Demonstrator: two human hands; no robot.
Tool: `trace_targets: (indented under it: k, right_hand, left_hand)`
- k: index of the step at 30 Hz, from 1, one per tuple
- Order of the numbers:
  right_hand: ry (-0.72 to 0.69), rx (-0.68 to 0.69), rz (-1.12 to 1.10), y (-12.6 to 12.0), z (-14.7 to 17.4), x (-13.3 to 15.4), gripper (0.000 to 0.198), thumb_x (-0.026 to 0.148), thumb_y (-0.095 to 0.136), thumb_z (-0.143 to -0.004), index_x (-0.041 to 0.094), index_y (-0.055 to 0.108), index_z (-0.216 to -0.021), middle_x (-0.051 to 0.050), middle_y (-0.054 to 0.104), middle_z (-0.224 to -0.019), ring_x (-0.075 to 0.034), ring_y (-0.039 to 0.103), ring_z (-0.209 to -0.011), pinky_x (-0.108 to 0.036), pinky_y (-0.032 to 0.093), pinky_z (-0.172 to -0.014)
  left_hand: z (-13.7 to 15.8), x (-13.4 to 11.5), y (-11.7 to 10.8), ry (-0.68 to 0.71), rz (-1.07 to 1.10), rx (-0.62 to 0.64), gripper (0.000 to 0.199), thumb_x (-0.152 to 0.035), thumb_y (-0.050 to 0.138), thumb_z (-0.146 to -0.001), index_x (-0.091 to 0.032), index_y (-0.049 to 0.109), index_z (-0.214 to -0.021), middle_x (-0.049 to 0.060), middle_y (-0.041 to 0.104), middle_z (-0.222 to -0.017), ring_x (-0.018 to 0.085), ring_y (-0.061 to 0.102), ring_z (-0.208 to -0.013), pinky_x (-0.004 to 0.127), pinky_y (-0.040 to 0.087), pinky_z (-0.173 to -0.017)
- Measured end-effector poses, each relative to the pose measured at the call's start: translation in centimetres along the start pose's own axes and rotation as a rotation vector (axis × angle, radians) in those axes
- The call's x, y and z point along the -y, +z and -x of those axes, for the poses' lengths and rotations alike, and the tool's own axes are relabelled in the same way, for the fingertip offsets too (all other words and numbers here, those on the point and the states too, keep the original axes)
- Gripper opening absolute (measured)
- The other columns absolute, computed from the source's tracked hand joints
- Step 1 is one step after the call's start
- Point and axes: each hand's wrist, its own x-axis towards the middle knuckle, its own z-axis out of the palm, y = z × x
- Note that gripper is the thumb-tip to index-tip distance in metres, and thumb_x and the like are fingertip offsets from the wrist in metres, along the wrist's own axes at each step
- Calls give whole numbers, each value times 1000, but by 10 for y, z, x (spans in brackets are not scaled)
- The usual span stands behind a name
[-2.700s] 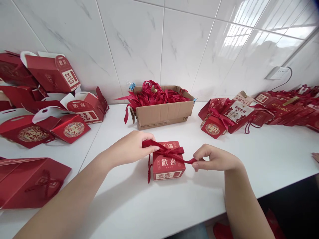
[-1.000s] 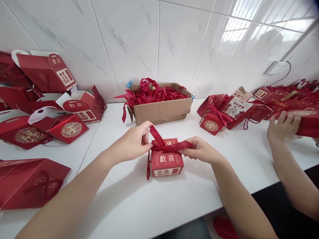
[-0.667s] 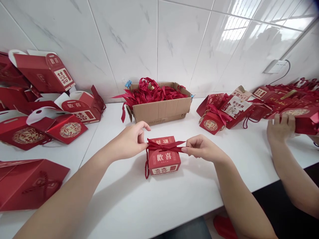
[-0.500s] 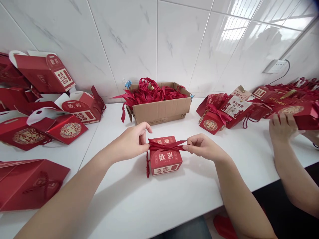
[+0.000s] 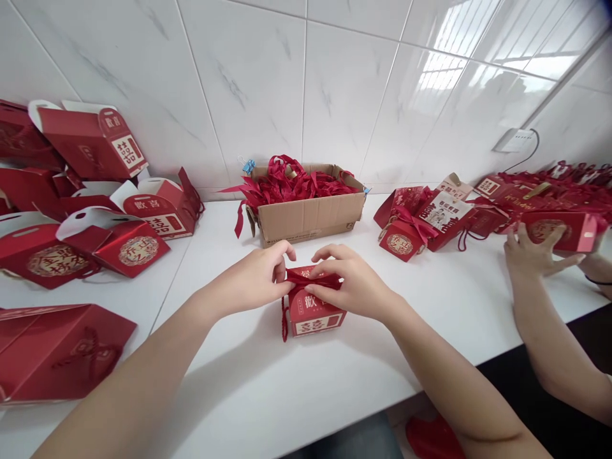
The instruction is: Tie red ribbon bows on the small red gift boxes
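A small red gift box [image 5: 319,324] with gold and cream Chinese characters stands on the table in front of me. Across its top runs a dark red ribbon [image 5: 297,276] tied in a bow, and a red cord hangs at the box's left side. My left hand [image 5: 258,275] pinches the ribbon's left end between thumb and curled fingers. Above the knot is my right hand [image 5: 356,282], thumb and fingers apart, partly covering the bow and the lid.
Behind the box, a cardboard box [image 5: 310,217] holds loose red ribbons. Red gift boxes [image 5: 165,207] crowd the left, and finished-looking ones [image 5: 400,242] with bows lie right. At far right, a co-worker's hand [image 5: 530,255] is at another red box [image 5: 568,231]. A tiled wall stands behind.
My right hand has let go of the ribbon's right end and moved left over the knot, its fingers opening. My left hand stays at the left end. The co-worker's box has shifted.
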Motion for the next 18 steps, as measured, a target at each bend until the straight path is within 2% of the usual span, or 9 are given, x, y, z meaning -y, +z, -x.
trace_targets:
  k: [2,6,9,13,18]
  right_hand:
    - [59,14,-4,4,-4,3,11,28,65,-82,20,71,-80,-8,63,-98,-21,59,-91,-36,47,-81]
    - [220,36,-20,5,-9,6,24,39,62,-82,17,68,-75,-6,63,-80,-18,57,-76,-30,45,-65]
    - [237,113,-21,3,-12,7,20,34,60,-82,18,65,-72,-4,64,-76,-14,54,-67,-27,40,-59]
    - [294,236,-146,1,-18,4,23,31,53,-85,18,57,-66,-1,62,-67,-11,50,-57,-24,35,-50]
    - [296,257,-95,1,-19,0,23,29,50,-85,19,47,-65,1,57,-62,-9,46,-53,-23,30,-48]
  left_hand:
    - [1,-1,1,-5,-6,-3,28,-33,55,-77,-25,44,-102,-4,61,-70,16,57,-63,27,41,-55]
    - [6,-9,3,-4,-18,-26,30,-33,53,-78,-26,41,-105,-4,61,-71,18,58,-66,27,41,-56]
    - [11,-15,4,4,-32,-56,30,-31,52,-79,-26,39,-106,-4,61,-72,18,58,-67,27,40,-56]
    - [17,-22,6,16,-29,-61,29,-28,50,-80,-27,38,-106,-4,59,-72,17,57,-65,26,40,-56]
    - [19,-24,5,1,-20,-42,28,-26,50,-78,-27,38,-103,-6,59,-71,16,56,-63,25,40,-53]
